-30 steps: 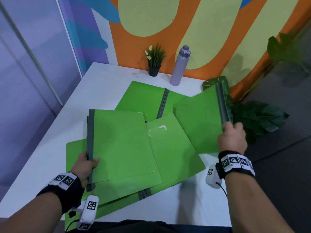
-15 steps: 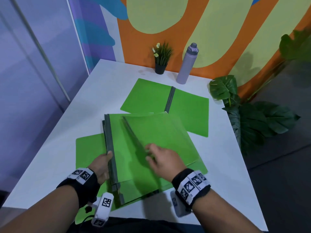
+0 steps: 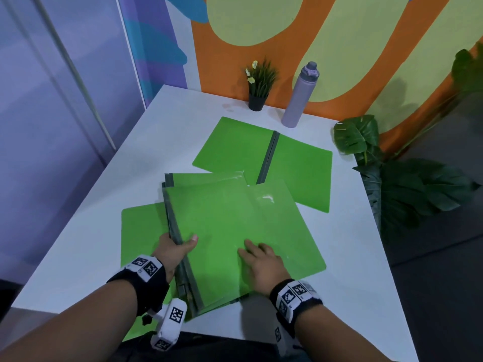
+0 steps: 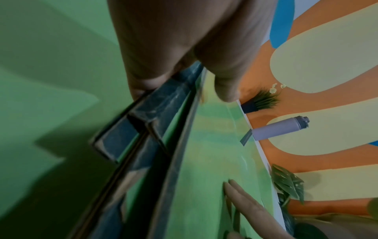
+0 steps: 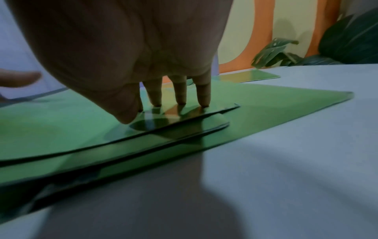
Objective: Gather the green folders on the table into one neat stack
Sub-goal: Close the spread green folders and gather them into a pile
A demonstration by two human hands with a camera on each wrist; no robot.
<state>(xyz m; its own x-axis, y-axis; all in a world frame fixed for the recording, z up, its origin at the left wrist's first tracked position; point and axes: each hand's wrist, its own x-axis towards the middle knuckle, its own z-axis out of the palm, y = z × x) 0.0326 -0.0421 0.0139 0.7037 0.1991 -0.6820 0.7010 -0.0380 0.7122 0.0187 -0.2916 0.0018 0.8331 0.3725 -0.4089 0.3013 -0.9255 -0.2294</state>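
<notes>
Centre frame, the left hand (image 3: 174,248) grips the grey spines of the green folder stack (image 3: 235,231); the right hand's (image 3: 264,262) straight fingers (image 5: 201,95) press its cover. Bare tabletop (image 3: 352,257) lies right.

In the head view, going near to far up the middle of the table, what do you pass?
Right hand pressing the stacked folders → open folder lying flat → purple bottle and small potted plant by the wall.
</notes>
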